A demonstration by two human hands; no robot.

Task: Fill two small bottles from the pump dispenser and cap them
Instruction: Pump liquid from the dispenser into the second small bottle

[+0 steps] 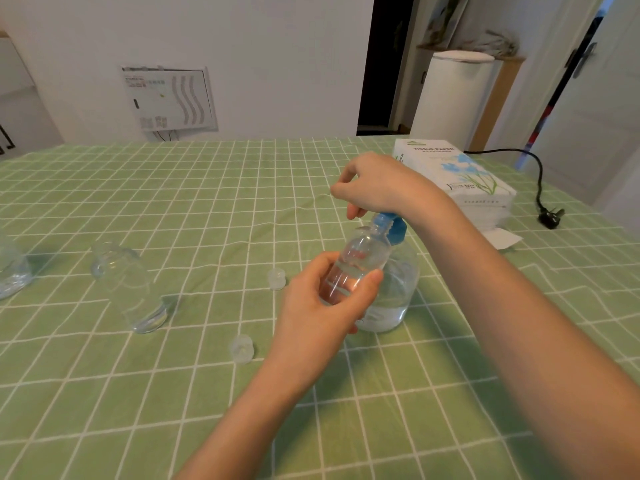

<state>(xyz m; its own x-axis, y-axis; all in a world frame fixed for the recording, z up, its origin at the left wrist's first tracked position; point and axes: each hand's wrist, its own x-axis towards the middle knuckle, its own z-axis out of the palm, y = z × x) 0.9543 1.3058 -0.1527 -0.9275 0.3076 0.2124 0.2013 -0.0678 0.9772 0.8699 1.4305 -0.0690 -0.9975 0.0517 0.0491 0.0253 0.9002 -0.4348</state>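
Left hand grips small bottle at pump dispenser spout, looks part-filled. Right hand presses pump, fingers loosely curled. Second bottle unfilled; far cap, near cap still off.

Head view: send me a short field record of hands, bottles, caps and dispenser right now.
left hand: grips the small bottle, its mouth up at the blue pump head
right hand: rests on the pump head, fingers loosely curled
dispenser: upright on the green cloth, clear liquid low in it
small bottle: uncapped; fill level hard to read
far cap: loose on the cloth
near cap: loose on the cloth
second bottle: farther left, untouched
tissue pack: behind the right hand
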